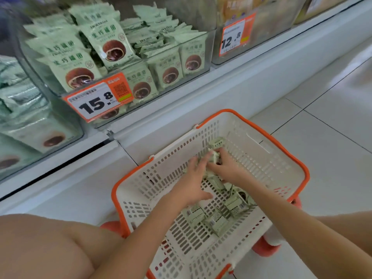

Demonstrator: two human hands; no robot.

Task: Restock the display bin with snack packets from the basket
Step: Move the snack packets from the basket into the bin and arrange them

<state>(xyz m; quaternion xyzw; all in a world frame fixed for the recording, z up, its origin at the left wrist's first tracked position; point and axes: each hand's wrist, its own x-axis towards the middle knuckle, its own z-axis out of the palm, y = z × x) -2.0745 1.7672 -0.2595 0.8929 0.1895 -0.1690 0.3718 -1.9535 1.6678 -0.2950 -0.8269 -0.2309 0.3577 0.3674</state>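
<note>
The basket point(237, 121) sat on the floor point(332, 137), right in front of the shelf. Up behind it to the left stood the display bin point(209, 57), packed with snack packets point(112, 45). Both hands, left hand point(193, 182) and right hand point(225, 166), were down inside the basket, among loose packets point(217, 222) on its bottom.
</note>
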